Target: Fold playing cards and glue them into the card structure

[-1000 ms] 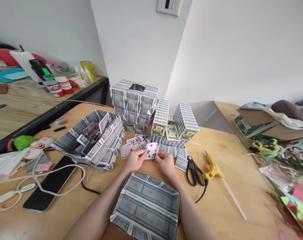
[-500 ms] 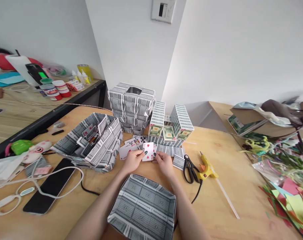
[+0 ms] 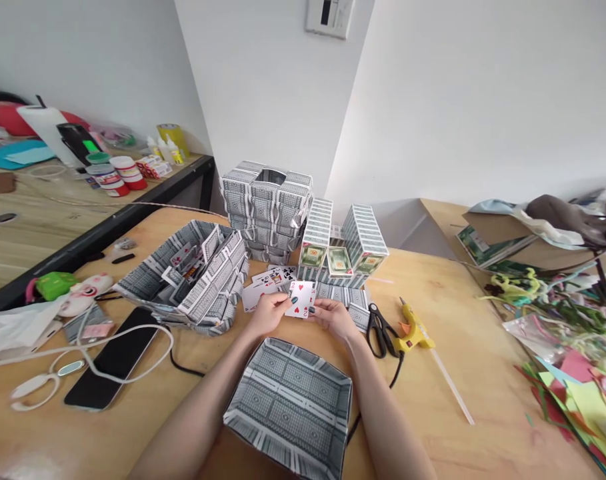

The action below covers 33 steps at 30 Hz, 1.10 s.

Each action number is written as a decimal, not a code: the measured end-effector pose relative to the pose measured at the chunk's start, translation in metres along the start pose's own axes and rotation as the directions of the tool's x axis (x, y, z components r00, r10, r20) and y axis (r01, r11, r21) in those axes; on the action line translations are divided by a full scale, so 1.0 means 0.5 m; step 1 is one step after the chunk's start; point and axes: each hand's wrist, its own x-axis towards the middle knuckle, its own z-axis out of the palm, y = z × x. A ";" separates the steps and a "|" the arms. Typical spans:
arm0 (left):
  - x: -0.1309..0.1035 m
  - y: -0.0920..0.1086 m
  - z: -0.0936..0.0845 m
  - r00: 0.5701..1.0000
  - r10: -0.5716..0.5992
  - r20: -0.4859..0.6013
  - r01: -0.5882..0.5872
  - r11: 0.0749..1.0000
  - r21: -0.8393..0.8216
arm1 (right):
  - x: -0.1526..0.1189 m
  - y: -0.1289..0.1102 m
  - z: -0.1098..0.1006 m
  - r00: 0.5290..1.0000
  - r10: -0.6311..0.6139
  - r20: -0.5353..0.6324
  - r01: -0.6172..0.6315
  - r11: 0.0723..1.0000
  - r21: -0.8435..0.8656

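Observation:
Between my two hands is a playing card (image 3: 299,300) with red hearts and a 2 in its corner, its face toward me. My left hand (image 3: 269,313) pinches its left edge, thumb in front. At the card's lower right edge, my right hand (image 3: 335,317) grips with its fingers closed. Loose playing cards (image 3: 257,295), some face up, lie behind my left hand; face-down cards (image 3: 357,300) lie behind my right hand. In front of me, between my forearms, sits a shallow box (image 3: 293,400) made of grey patterned cards.
A larger card-built basket (image 3: 207,287) holding loose cards stands to the left, a card-built block (image 3: 265,207) behind it. Stacked card packs (image 3: 365,240) stand at centre right. Black scissors (image 3: 380,330) and a yellow glue gun (image 3: 413,327) lie right; a phone (image 3: 110,363) and white cable lie left.
The card has risen slightly and turned a little in my hands. My right hand has rotated, its fingers now reaching more sideways to the card. The view has shifted slightly.

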 end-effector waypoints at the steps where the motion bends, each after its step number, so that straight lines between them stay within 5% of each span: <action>1: -0.001 0.001 0.001 1.000 0.005 -0.007 -0.005 1.000 0.002 | -0.001 -0.002 0.000 1.000 0.008 0.010 -0.008 1.000 -0.001; 15: -0.007 0.014 0.011 0.996 0.069 -0.048 -0.057 0.975 0.217 | 0.009 0.028 0.021 0.977 -0.150 -0.151 0.082 0.920 -0.383; 26: -0.008 0.016 0.014 0.995 0.097 -0.023 -0.086 0.952 0.294 | 0.007 0.050 0.037 0.841 -0.409 -0.354 0.002 0.658 -0.753; 30: -0.007 0.015 0.014 0.998 0.065 -0.008 -0.060 0.957 0.284 | 0.008 0.056 0.031 0.825 -0.433 -0.362 0.036 0.680 -0.732; 33: -0.005 0.014 0.013 0.999 0.044 -0.006 -0.042 0.972 0.231 | 0.009 0.048 0.020 0.894 -0.338 -0.294 0.097 0.786 -0.610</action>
